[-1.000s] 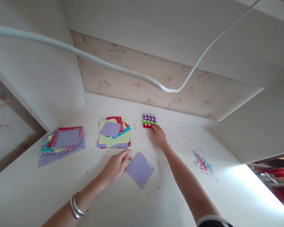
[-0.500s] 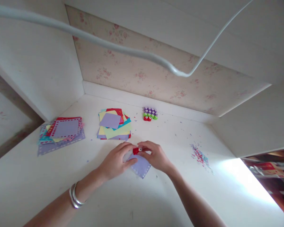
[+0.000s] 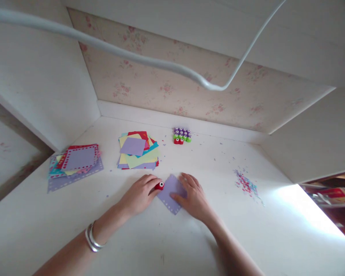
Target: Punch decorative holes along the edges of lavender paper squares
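A red craft hole punch (image 3: 159, 186) sits in my left hand (image 3: 139, 194), its fingers closed around it at the left edge of a purple paper square (image 3: 169, 191). The square lies turned like a diamond, with a row of small holes along its lower edges. My right hand (image 3: 194, 197) lies over the right side of this square, thumb and fingers spread apart, thumb on the paper. The hand hides the square's right corner. Whether the punch's slot is around the paper edge, I cannot tell.
Several purple, green and red punches (image 3: 182, 135) stand grouped near the back wall. A stack of coloured papers (image 3: 138, 150) lies left of them, punched papers (image 3: 76, 165) farther left. Paper confetti (image 3: 246, 184) is heaped at the right. A white cable (image 3: 161, 65) crosses overhead.
My right hand brought a red punch from the group to the purple square. The punch is now in my left hand, and my right hand has moved onto the paper's right side.
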A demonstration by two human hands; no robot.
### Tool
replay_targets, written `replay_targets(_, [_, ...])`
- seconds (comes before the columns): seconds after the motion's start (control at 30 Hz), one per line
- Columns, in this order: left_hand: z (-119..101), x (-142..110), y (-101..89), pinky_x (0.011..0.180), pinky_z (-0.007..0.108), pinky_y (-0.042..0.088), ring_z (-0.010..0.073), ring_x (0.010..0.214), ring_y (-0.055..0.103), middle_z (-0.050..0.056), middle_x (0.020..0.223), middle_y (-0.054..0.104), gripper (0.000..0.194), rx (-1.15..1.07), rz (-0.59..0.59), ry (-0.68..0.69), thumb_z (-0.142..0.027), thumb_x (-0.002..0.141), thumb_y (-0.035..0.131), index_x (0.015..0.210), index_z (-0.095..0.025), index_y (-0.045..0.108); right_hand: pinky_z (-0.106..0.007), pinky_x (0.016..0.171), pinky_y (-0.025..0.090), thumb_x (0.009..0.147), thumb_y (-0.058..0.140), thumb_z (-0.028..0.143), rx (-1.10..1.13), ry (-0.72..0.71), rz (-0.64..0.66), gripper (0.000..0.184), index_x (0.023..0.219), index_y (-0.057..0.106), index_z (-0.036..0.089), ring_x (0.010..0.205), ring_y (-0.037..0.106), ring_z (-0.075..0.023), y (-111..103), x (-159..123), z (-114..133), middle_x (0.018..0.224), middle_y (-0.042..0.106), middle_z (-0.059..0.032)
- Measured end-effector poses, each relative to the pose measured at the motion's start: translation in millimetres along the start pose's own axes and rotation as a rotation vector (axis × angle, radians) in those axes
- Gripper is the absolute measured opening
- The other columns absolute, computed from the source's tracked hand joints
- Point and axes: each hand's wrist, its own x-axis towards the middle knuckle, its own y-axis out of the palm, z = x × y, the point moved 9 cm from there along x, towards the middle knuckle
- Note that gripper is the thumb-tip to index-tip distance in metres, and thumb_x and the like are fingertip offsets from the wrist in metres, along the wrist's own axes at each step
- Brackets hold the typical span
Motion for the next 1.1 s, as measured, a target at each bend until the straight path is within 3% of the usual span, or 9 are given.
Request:
replay_targets(0.1, [7, 2, -2.4, 0.091, 0.034, 0.051, 0.0194, 0.099, 0.062, 0.006, 0.106, 0.067, 0.017, -0.123, -0.021, -0.079, -0.025, 0.091, 0.056, 0.106, -0.022, 0.065, -0.050, 0.106, 0.038, 0.078, 0.070, 0.036, 0.092, 0.025, -0.045, 0.036, 0.112, 0.065, 0.023, 0.126, 0.048, -0.0305, -1, 1, -12, 0.134, 0.056, -0.0106])
replay_targets(0.23, [24, 2, -1.4, 0.082, 0.027, 0.054, 0.0164, 0.090, 0.066, 0.004, 0.103, 0.069, 0.020, -0.263, -0.037, -0.215, -0.028, 0.089, 0.059, 0.108, -0.022, 0.062, -0.041, 0.086, 0.051, 0.087, 0.056, 0.030, 0.294, 0.129, -0.067, 0.015, 0.100, 0.062, 0.023, 0.097, 0.064, -0.0225, -8, 5, -30, 0.108, 0.068, -0.0074])
replay_targets(0.33, [28, 2, 0.0, 0.081, 0.026, 0.054, 0.0162, 0.088, 0.067, 0.002, 0.101, 0.071, 0.022, -0.264, -0.027, -0.252, -0.031, 0.088, 0.060, 0.109, -0.023, 0.062, -0.042, 0.088, 0.051, 0.089, 0.056, 0.039, 0.291, 0.140, -0.068, 0.031, 0.115, 0.058, 0.022, 0.103, 0.062, -0.0242, -16, 2, -32, 0.112, 0.067, -0.0096])
replay_targets(0.4, [28, 3, 0.3, 0.082, 0.026, 0.054, 0.0160, 0.088, 0.067, 0.001, 0.100, 0.072, 0.022, -0.251, -0.017, -0.260, -0.031, 0.088, 0.060, 0.108, -0.023, 0.062, -0.048, 0.101, 0.043, 0.078, 0.069, 0.047, 0.188, 0.054, -0.031, 0.058, 0.128, 0.053, 0.023, 0.124, 0.049, -0.0303, -17, -1, -22, 0.133, 0.056, -0.0126])
replay_targets(0.47, [28, 3, -0.3, 0.083, 0.026, 0.054, 0.0159, 0.088, 0.067, 0.001, 0.100, 0.072, 0.021, -0.243, -0.014, -0.265, -0.031, 0.088, 0.060, 0.108, -0.023, 0.061, -0.051, 0.108, 0.035, 0.070, 0.077, 0.048, 0.093, -0.030, 0.033, 0.069, 0.130, 0.054, 0.024, 0.135, 0.037, -0.0347, -12, -5, -12, 0.143, 0.048, -0.0127])
replay_targets(0.63, [28, 3, -2.2, 0.083, 0.028, 0.055, 0.0166, 0.087, 0.067, 0.003, 0.100, 0.072, 0.023, -0.248, -0.033, -0.284, -0.032, 0.087, 0.061, 0.108, -0.022, 0.061, -0.044, 0.102, 0.042, 0.075, 0.072, 0.030, 0.106, -0.015, 0.032, 0.030, 0.104, 0.064, 0.023, 0.121, 0.052, -0.0280, -10, -6, -15, 0.128, 0.060, -0.0093])
replay_targets(0.77, [31, 2, -1.0, 0.083, 0.029, 0.055, 0.0174, 0.089, 0.067, 0.004, 0.102, 0.071, 0.024, -0.268, -0.039, -0.285, -0.033, 0.087, 0.061, 0.108, -0.022, 0.061, -0.035, 0.078, 0.049, 0.080, 0.062, 0.023, 0.148, 0.059, -0.015, 0.004, 0.081, 0.058, 0.023, 0.087, 0.062, -0.0216, -17, -2, -24, 0.090, 0.068, -0.0041])
replay_targets(0.9, [30, 1, 0.2, 0.085, 0.029, 0.055, 0.0174, 0.092, 0.067, 0.003, 0.105, 0.070, 0.024, -0.266, -0.040, -0.272, -0.034, 0.088, 0.061, 0.109, -0.023, 0.061, -0.026, 0.050, 0.045, 0.086, 0.057, 0.036, 0.386, 0.258, -0.096, 0.013, 0.087, 0.055, 0.023, 0.053, 0.055, -0.0138, -18, -2, -41, 0.071, 0.063, 0.0009])
replay_targets(1.1, [25, 0, 1.2, 0.085, 0.030, 0.055, 0.0170, 0.093, 0.067, 0.003, 0.106, 0.070, 0.024, -0.241, -0.033, -0.260, -0.034, 0.088, 0.059, 0.109, -0.023, 0.061, -0.029, 0.055, 0.054, 0.082, 0.063, 0.050, 0.896, 0.361, -0.212, 0.049, 0.120, 0.046, 0.024, 0.069, 0.067, -0.0187, -3, -2, -49, 0.092, 0.069, -0.0053])
